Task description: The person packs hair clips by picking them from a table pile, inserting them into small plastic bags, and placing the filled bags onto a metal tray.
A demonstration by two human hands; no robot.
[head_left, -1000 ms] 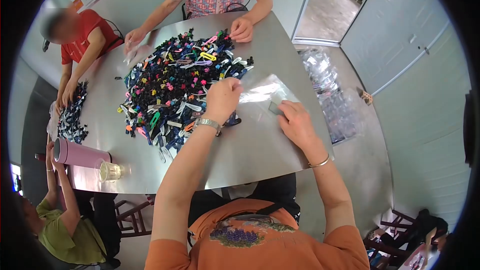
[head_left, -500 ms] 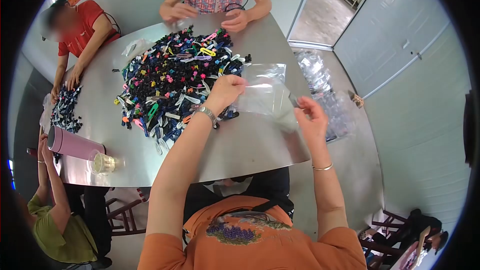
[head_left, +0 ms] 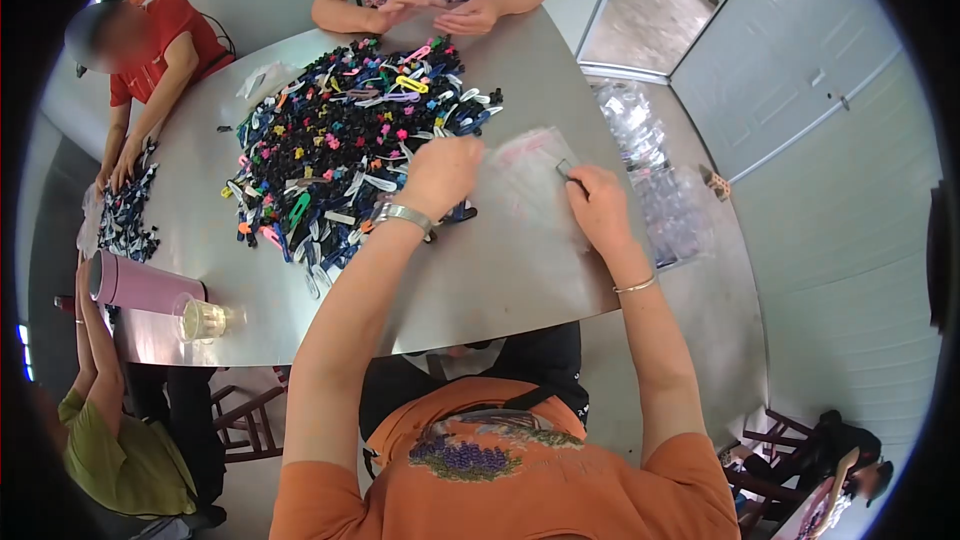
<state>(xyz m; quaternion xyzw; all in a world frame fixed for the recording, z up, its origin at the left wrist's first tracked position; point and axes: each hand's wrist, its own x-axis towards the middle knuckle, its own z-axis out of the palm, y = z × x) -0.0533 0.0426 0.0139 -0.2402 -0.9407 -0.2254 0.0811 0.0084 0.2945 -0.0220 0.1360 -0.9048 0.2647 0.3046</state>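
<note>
A clear plastic bag (head_left: pixel 525 175) is stretched between my two hands above the metal table. My left hand (head_left: pixel 443 175), with a watch at the wrist, is closed at the bag's left edge, beside the pile of hair clips (head_left: pixel 340 140). On the bag's right side my right hand (head_left: pixel 598 205) is closed, fingers pressed together at its upper right edge, where a small dark-edged piece (head_left: pixel 565 169) shows. The pile holds black, blue, white and brightly coloured clips.
A pink bottle (head_left: pixel 145 282) and a cup of pale liquid (head_left: pixel 204 320) stand on the table (head_left: pixel 480 300) at left. A smaller clip pile (head_left: pixel 128 215) lies by a co-worker in red. Others sit opposite and at lower left. Filled bags (head_left: pixel 660 190) lie on the floor at right.
My right hand has closed on the bag's edge and moved slightly left. The bag has shifted and creased. The co-worker opposite has brought both hands together.
</note>
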